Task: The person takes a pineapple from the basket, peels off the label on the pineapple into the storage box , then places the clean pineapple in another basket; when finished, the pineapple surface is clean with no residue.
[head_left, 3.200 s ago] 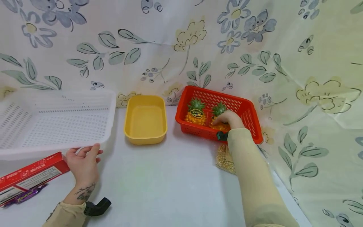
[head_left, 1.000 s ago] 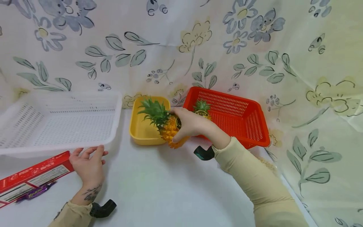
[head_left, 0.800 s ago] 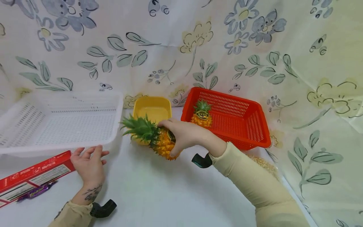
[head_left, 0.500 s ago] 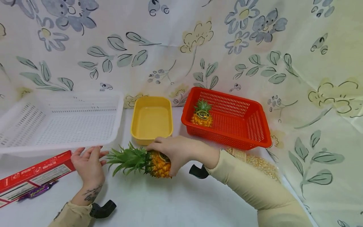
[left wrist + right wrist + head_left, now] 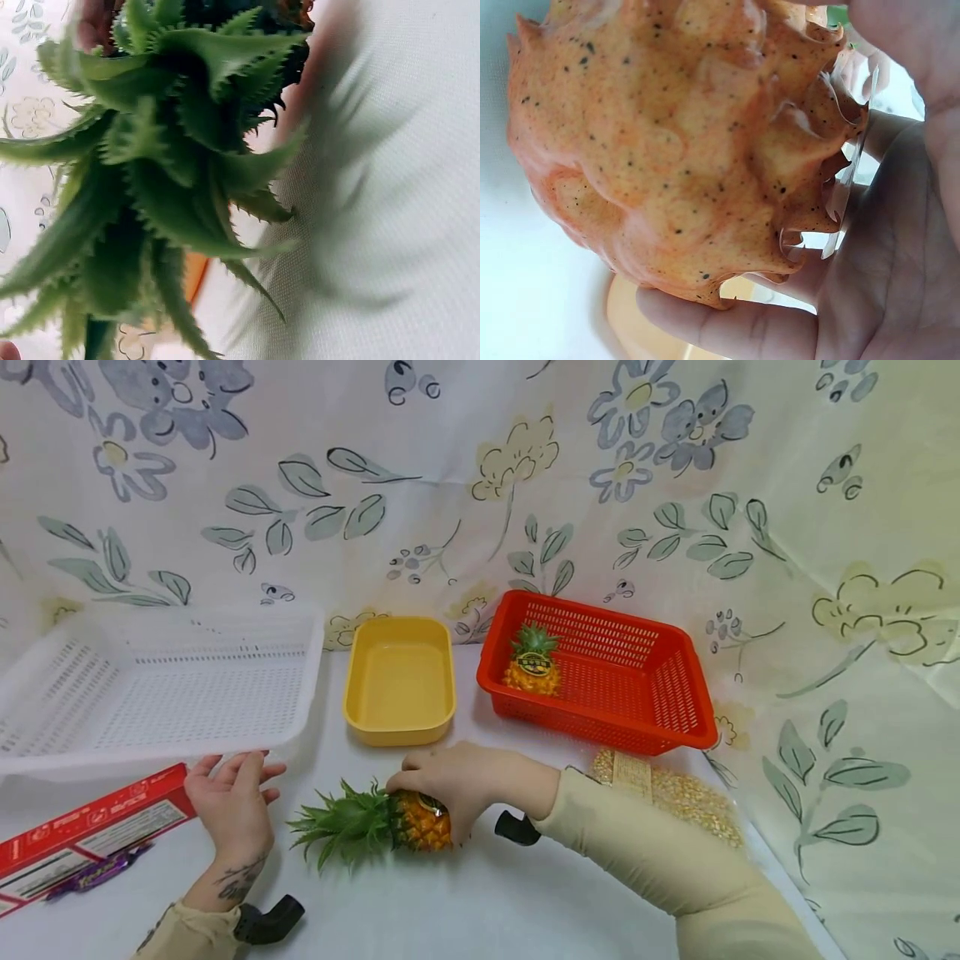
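Observation:
Lying on its side on the table in the head view is a small orange pineapple (image 5: 422,822), its green crown (image 5: 150,172) pointing left and filling much of the left wrist view. My right hand (image 5: 468,781) grips the fruit from above, fingers curled round its body; the right wrist view shows the knobbly skin (image 5: 667,150) close up against the fingers and thumb. At the front rim of the white basket (image 5: 202,710), my left hand (image 5: 232,802) rests with loosely bent fingers, beside the end of a red box (image 5: 93,828). It holds nothing.
A yellow tub (image 5: 400,733) stands behind the pineapple. To its right is a red basket (image 5: 600,731) with another pineapple (image 5: 532,668) inside. A bag of yellow kernels (image 5: 690,797) lies beyond my right sleeve. A purple-wrapped candy bar (image 5: 93,872) lies before the red box.
My right hand has lifted one pineapple out of the red basket, carried it left past the yellow tub and lowered it sideways onto the table. My left hand has stayed at the white basket.

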### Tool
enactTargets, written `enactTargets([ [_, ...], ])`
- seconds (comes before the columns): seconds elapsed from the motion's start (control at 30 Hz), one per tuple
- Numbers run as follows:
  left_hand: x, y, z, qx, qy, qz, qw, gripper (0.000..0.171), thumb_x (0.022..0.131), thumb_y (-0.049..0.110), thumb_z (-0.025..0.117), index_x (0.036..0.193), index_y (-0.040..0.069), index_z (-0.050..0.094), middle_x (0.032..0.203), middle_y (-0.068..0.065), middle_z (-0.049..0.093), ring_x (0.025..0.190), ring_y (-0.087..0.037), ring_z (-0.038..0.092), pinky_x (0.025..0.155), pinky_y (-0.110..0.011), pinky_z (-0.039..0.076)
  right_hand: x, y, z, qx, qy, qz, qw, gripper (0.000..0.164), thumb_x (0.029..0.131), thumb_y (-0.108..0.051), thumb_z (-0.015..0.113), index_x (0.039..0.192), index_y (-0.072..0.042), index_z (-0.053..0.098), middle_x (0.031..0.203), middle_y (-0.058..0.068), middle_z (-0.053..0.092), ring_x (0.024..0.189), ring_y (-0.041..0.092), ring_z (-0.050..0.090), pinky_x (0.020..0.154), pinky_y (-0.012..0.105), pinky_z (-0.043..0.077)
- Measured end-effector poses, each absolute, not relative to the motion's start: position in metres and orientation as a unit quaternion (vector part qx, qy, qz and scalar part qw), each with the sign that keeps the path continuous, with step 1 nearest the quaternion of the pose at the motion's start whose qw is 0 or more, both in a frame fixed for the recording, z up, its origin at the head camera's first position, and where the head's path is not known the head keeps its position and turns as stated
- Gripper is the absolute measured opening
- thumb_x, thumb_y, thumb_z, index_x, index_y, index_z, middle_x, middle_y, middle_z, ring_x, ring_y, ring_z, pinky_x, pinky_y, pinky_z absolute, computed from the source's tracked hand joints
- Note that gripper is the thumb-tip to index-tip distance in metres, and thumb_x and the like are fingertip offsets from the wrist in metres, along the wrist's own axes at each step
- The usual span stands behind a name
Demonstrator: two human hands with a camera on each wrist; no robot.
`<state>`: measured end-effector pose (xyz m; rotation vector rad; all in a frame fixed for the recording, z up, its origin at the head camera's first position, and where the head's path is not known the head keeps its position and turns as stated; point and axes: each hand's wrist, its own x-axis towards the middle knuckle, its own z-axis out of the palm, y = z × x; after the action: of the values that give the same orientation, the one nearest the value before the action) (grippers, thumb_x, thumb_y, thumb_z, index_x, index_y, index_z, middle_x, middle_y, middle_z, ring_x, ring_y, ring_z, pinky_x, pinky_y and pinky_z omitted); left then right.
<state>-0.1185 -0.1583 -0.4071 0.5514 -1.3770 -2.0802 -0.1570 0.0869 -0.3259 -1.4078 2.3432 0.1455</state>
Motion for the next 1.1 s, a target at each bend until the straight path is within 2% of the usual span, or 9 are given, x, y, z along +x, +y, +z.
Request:
enactTargets([
  [0.37,-0.114,-0.16,-0.408,0.204,-0.527,-0.78,0.271,0.04,0.088,0.009,0.06,0.113,0.015,0.03,0.08,0.003,0.067,0.054,-0.008,0.063,0.04,-0.018,0.045,-0.155,0.084,-0.33,-0.503,0.838,0.059,0.204,0.094,0.06,-0.034,0.086,0.138,-0.03,0.035,0.126,-0.007,0.043,0.106,0.008,0.047,0.081,0.029,0.047],
  [0.53,-0.108,-0.159,-0.407,0.215,-0.592,-0.751,0.198,0.032,0.088,0.01,0.06,0.11,0.017,0.037,0.084,0.009,0.062,0.061,-0.003,0.059,0.043,-0.018,0.047,-0.157,0.085,-0.332,-0.508,0.835,0.06,0.202,0.095,0.059,-0.035,0.086,0.139,-0.031,0.034,0.128,-0.006,0.043,0.107,0.009,0.048,0.082,0.03,0.047],
  [0.6,-0.103,-0.159,-0.406,0.2,-0.655,-0.712,0.156,0.027,0.089,0.01,0.058,0.11,0.014,0.041,0.091,0.01,0.058,0.068,-0.001,0.056,0.05,-0.015,0.047,-0.158,0.085,-0.332,-0.509,0.834,0.059,0.202,0.096,0.059,-0.035,0.086,0.139,-0.031,0.033,0.128,-0.006,0.042,0.107,0.009,0.048,0.082,0.03,0.047],
  [0.67,-0.099,-0.16,-0.405,0.166,-0.735,-0.649,0.101,0.028,0.091,0.017,0.056,0.116,0.009,0.044,0.105,0.005,0.054,0.082,-0.002,0.054,0.06,-0.015,0.047,-0.159,0.086,-0.333,-0.509,0.834,0.057,0.204,0.096,0.059,-0.035,0.086,0.139,-0.031,0.033,0.129,-0.006,0.042,0.108,0.009,0.047,0.083,0.031,0.047],
  [0.73,-0.095,-0.162,-0.403,0.105,-0.804,-0.583,0.048,0.039,0.093,0.022,0.056,0.125,0.006,0.043,0.121,-0.003,0.049,0.1,-0.01,0.053,0.073,-0.024,0.048,-0.16,0.087,-0.334,-0.509,0.835,0.055,0.205,0.096,0.059,-0.035,0.086,0.139,-0.031,0.033,0.13,-0.006,0.042,0.109,0.009,0.047,0.084,0.031,0.047],
  [0.8,-0.091,-0.163,-0.401,0.036,-0.847,-0.53,-0.003,0.05,0.092,0.028,0.056,0.133,0.007,0.038,0.134,-0.01,0.041,0.114,-0.023,0.047,0.084,-0.038,0.047,-0.161,0.088,-0.334,-0.508,0.835,0.051,0.206,0.096,0.059,-0.034,0.086,0.139,-0.032,0.034,0.131,-0.006,0.042,0.111,0.009,0.046,0.085,0.033,0.046],
  [0.9,-0.086,-0.16,-0.4,-0.031,-0.863,-0.502,-0.05,0.06,0.088,0.028,0.063,0.137,0.008,0.037,0.141,-0.018,0.036,0.121,-0.041,0.043,0.085,-0.056,0.043,-0.162,0.088,-0.335,-0.507,0.835,0.046,0.206,0.095,0.058,-0.034,0.087,0.138,-0.033,0.034,0.131,-0.007,0.042,0.113,0.008,0.045,0.086,0.034,0.046],
  [1.1,-0.08,-0.151,-0.406,-0.049,-0.87,-0.486,-0.064,0.07,0.077,0.027,0.075,0.136,0.012,0.041,0.138,-0.014,0.041,0.119,-0.039,0.043,0.082,-0.057,0.042,-0.164,0.09,-0.336,-0.506,0.835,0.042,0.21,0.095,0.058,-0.034,0.087,0.138,-0.035,0.035,0.132,-0.008,0.042,0.114,0.008,0.044,0.087,0.036,0.045],
])
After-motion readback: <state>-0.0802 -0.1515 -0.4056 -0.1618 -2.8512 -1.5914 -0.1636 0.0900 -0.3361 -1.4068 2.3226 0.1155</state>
